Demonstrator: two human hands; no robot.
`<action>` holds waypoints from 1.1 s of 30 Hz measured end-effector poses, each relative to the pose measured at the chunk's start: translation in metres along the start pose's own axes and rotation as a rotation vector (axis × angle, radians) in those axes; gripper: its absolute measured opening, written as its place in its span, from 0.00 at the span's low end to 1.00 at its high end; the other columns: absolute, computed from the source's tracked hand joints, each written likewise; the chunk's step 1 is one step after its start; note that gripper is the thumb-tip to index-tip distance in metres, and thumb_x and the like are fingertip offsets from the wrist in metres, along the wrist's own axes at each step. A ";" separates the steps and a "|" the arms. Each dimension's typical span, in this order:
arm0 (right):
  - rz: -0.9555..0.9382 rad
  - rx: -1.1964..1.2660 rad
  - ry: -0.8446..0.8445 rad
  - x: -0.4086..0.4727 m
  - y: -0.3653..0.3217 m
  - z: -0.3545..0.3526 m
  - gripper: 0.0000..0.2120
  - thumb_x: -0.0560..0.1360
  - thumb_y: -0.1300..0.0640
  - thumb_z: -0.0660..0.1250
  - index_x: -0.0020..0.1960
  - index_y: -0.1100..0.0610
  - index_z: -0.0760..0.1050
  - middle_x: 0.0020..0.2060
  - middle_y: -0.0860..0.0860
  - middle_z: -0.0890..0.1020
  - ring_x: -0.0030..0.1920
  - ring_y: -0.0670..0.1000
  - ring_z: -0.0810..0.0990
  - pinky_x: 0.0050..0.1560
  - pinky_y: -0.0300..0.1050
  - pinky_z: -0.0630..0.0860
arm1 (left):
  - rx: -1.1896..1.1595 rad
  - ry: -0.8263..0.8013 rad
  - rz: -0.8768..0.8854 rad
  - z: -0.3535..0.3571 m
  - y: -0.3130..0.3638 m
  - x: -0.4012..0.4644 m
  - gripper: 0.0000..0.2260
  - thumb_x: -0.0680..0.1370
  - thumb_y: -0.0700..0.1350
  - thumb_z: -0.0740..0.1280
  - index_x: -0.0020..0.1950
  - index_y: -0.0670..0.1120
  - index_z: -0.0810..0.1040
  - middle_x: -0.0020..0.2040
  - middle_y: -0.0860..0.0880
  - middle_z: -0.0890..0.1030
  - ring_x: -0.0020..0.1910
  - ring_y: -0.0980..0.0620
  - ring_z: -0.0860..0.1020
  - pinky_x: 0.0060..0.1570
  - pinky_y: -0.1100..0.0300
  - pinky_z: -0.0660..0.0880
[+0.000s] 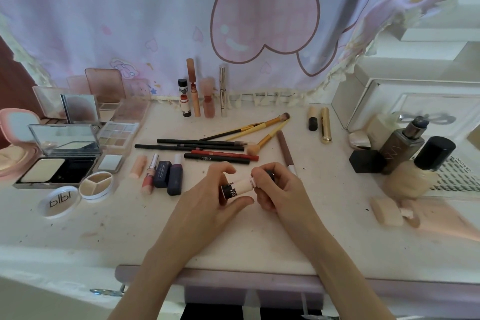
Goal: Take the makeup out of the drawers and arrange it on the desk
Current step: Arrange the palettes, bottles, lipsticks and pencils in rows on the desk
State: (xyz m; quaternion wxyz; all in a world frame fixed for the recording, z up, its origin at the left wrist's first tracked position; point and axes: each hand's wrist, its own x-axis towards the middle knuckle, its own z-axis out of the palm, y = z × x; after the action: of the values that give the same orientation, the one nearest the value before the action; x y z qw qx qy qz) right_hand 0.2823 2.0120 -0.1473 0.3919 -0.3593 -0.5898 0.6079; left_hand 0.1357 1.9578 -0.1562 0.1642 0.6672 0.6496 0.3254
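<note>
Two bare hands meet over the near middle of a white surface (pixel 259 244), sharing one small makeup stick (pixel 240 188), white-bodied with a black band. The left hand (pixel 207 200) pinches its banded end between thumb and fingers; the right hand (pixel 275 189) curls round the other end, where a dark cap seems to sit, though fingers hide most of it. Judging by the spread, the task looks well advanced: most makeup is already out and grouped. Just beyond the grip lie pencils (pixel 205 149) and gold-handled brushes (pixel 259 128); farther back, four slim tubes (pixel 201 93) stand upright against a hanging cloth. Left of the grip sit short lipsticks (pixel 162 174), round pots (pixel 96 186) and a cluster of open compacts and palettes (pixel 67 153). Right of the grip stand foundation bottles (pixel 407 161), with two small tubes (pixel 320 125) behind and a sponge (pixel 387 212) nearer. Below the grip, an open drawer (pixel 254 291) shows a dark interior whose contents cannot be made out, so more may remain. The held stick has yet to be placed. The cloth (pixel 155 21) is pale with pink hearts; the surface is scuffed and speckled; white drawers (pixel 405 101) rise at far right.
</note>
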 end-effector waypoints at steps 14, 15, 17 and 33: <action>0.025 0.215 0.065 0.002 0.005 -0.004 0.08 0.69 0.53 0.68 0.46 0.55 0.79 0.30 0.47 0.76 0.30 0.44 0.70 0.29 0.35 0.68 | 0.046 0.017 0.019 0.005 -0.012 0.003 0.17 0.71 0.65 0.51 0.53 0.59 0.66 0.41 0.58 0.72 0.41 0.62 0.71 0.38 0.71 0.68; 0.025 0.259 0.070 0.003 0.005 -0.005 0.09 0.68 0.52 0.68 0.46 0.55 0.80 0.31 0.48 0.76 0.31 0.44 0.70 0.29 0.35 0.68 | 0.028 0.014 0.026 0.006 -0.013 0.003 0.13 0.74 0.62 0.55 0.55 0.59 0.66 0.42 0.58 0.71 0.43 0.63 0.71 0.41 0.72 0.67; 0.022 0.327 0.081 0.003 0.005 -0.006 0.08 0.70 0.55 0.67 0.47 0.54 0.82 0.34 0.49 0.77 0.32 0.45 0.70 0.30 0.35 0.68 | 0.003 0.012 0.041 0.006 -0.014 0.003 0.10 0.77 0.53 0.60 0.58 0.57 0.68 0.44 0.58 0.71 0.45 0.63 0.70 0.44 0.73 0.66; -0.102 -0.141 0.079 0.002 0.003 0.003 0.08 0.72 0.58 0.69 0.46 0.45 0.77 0.37 0.41 0.80 0.39 0.37 0.77 0.43 0.31 0.73 | -0.074 -0.019 -0.054 -0.001 -0.003 0.006 0.03 0.76 0.52 0.61 0.47 0.58 0.67 0.42 0.58 0.74 0.41 0.61 0.73 0.42 0.77 0.66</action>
State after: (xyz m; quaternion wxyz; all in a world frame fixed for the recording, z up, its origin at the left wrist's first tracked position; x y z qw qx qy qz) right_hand 0.2788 2.0124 -0.1500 0.4190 -0.3790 -0.6327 0.5296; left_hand 0.1325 1.9636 -0.1568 0.2038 0.6459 0.6533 0.3384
